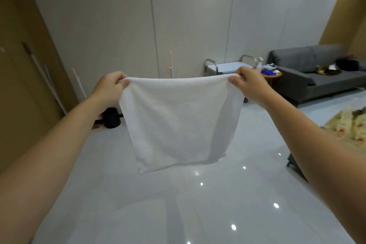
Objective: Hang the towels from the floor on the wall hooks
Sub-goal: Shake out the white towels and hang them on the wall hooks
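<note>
A white towel point(178, 121) hangs spread out in the air in front of me, above the glossy white floor point(178, 204). My left hand point(111, 85) pinches its top left corner. My right hand point(247, 83) pinches its top right corner, so the top edge is stretched nearly straight between them. The lower edge hangs free, with a fold along the right side. No wall hook shows clearly on the pale panelled wall point(188, 25) ahead.
A metal cart point(223, 68) stands by the far wall, next to a small round table point(272, 74) with bottles. A grey sofa point(320, 77) fills the right. A yellowish cloth point(350, 127) lies at the right edge. Mop poles point(45, 77) lean on the left wall above a dark object point(111, 118).
</note>
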### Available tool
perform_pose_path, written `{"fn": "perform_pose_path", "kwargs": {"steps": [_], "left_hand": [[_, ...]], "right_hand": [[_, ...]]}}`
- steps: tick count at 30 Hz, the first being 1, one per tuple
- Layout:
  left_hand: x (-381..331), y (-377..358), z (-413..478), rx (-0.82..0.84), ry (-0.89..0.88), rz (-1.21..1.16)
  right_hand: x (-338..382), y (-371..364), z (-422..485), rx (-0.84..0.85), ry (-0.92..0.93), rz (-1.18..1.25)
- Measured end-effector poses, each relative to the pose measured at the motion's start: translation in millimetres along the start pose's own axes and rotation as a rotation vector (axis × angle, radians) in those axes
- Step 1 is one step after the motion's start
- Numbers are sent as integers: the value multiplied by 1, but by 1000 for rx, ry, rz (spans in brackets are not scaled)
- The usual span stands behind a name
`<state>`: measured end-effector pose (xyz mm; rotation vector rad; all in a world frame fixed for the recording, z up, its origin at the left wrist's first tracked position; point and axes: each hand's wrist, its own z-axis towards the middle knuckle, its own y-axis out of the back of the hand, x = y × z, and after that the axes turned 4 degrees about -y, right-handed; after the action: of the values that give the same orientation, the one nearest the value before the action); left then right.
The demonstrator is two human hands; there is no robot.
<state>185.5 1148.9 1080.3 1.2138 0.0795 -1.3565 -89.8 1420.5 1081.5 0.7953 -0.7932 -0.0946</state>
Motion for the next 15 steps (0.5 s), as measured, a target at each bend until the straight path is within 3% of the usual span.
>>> {"fn": "perform_pose_path", "kwargs": {"steps": [6,11,15], "left_hand": [[74,62,24,-142,140,-68],[124,108,34,-226,263,-155],[154,145,36,-215,268,-93]], "right_hand": [[74,-102,49,95,113,110],[130,-179,88,181,94,209],[172,-241,121,264,148,292]]}}
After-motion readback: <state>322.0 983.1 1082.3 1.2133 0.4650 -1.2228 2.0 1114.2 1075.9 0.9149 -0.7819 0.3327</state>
